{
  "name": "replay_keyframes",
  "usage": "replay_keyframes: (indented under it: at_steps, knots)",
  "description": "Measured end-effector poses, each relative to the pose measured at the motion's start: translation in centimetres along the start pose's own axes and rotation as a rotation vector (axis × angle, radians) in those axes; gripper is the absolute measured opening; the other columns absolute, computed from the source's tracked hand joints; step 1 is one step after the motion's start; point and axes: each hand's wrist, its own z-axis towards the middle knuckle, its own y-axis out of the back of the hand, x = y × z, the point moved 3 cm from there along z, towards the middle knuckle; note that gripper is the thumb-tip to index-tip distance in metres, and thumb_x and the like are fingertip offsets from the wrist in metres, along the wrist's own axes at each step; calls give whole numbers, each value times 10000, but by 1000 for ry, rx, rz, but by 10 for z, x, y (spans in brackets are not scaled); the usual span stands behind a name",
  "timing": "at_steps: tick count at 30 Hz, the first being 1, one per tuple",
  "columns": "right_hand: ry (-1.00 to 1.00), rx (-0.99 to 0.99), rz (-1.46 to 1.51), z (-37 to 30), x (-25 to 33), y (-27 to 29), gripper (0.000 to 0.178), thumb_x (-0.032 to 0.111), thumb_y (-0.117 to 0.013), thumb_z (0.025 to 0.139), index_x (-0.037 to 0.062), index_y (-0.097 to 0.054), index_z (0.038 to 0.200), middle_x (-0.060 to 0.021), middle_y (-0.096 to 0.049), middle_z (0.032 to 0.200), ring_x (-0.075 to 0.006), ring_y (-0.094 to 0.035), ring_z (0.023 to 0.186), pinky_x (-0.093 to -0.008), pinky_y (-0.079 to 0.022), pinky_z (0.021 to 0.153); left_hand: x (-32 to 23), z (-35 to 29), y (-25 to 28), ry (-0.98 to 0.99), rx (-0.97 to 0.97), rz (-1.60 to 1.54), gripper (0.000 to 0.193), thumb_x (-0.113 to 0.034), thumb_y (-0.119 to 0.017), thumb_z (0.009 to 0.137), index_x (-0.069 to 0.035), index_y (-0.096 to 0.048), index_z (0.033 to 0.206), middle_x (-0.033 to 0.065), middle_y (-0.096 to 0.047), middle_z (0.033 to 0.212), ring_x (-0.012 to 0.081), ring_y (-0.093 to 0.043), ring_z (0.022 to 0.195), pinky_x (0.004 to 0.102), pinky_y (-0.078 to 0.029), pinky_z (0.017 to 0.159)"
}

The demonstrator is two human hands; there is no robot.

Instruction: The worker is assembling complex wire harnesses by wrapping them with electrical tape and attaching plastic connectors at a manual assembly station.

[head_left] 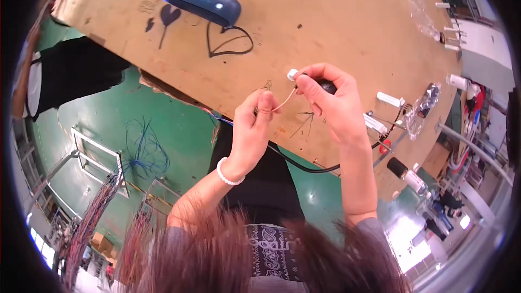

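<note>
Above the near edge of the brown work table (pixel 304 27), my hands are close together with a thin pale wire (pixel 286 100) running between them. My left hand (pixel 252 122) is closed in a pinch on this wire, and a bracelet of white beads circles its wrist. Between the thumb and fingers of my right hand (pixel 339 100) is a small white connector (pixel 292 74), at the wire's other end. A dark rounded object (pixel 327 86) shows inside the right hand's curled fingers; its kind is unclear. A black cable (pixel 304 169) curves below both hands along the table's edge.
A blue cylindrical speaker (pixel 202 2) lies on the table beyond hand-drawn black shapes. To the right are white plastic pieces (pixel 389 99), a red ring (pixel 385 147) and clear plastic wrap (pixel 423 111). Wire bundles (pixel 92 222) hang by a white metal frame (pixel 99 154) at lower left.
</note>
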Motion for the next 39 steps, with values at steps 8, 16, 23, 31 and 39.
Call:
replay_keyframes:
  at_steps: [8,16,23,31,39]
  knots:
    - [-5,-204,-64,19,-37,41,150,160,-667,921,15,-638,945,15,-602,735,-9,-444,544,-171,-340,479,9,36,-41,-76,196,291,100,-120,-589,965,-25,-575,993,65,-512,635,113,-471,560,265,-395,531]
    - [-51,-180,-140,19,-34,41,207,194,-682,909,-11,-651,913,25,-612,715,-21,-485,629,-209,-384,548,10,29,-41,-83,180,259,52,-18,-538,966,15,-555,1002,-4,-604,798,12,-484,652,179,-377,562]
    - [-40,-216,-289,16,-24,39,144,148,-675,906,9,-643,891,47,-579,722,-9,-453,613,-175,-343,538,7,25,-39,-140,167,286,20,-19,-553,950,0,-554,957,-30,-521,646,14,-440,561,196,-341,498]
    - [-71,-166,-375,21,-22,40,127,120,-700,877,4,-648,881,51,-575,716,-12,-462,645,-184,-350,567,9,29,-38,-192,118,364,19,-13,-573,928,1,-561,930,-1,-481,602,34,-424,527,215,-331,480]
    - [226,-519,-252,-16,-21,33,196,50,-711,835,6,-632,1009,5,-605,870,-35,-448,655,-184,-367,593,13,36,-39,-45,171,453,112,-47,-602,897,-39,-499,940,111,-557,607,295,-567,509,349,-420,474]
